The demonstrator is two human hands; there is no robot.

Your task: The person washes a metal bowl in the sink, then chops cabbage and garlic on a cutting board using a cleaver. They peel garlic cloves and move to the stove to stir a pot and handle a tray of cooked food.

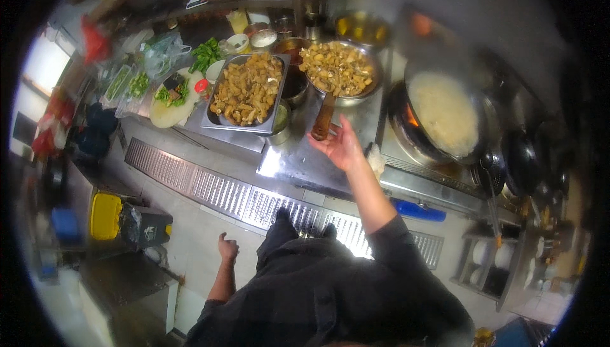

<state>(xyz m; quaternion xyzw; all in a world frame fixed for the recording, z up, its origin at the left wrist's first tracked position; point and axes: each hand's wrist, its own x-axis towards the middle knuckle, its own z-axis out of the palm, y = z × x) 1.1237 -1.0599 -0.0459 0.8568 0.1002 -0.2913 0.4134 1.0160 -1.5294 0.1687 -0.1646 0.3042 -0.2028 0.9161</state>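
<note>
My right hand (339, 144) is at the wooden handle (324, 118) of a strainer or pan heaped with browned, chopped food (337, 68); its fingers are spread beside the handle's end, and a firm grip does not show. That food rests over a metal bowl (374, 90). My left hand (228, 248) hangs low over the floor, fingers loosely curled, with nothing visible in it. Left of the handle, a steel tray (206, 124) holds more browned pieces (248, 89). On the right, a large wok (482, 108) of pale, steaming, bubbling liquid (443, 113) stands over a flame.
A cutting board (164, 114) with chopped greens, a red-lidded jar (201, 86) and seasoning bowls line the counter's left. Ladles (493, 194) and dark pans (522, 156) are beyond the wok. A metal floor grating (219, 189) runs below; a bin with a yellow lid (106, 216) stands left.
</note>
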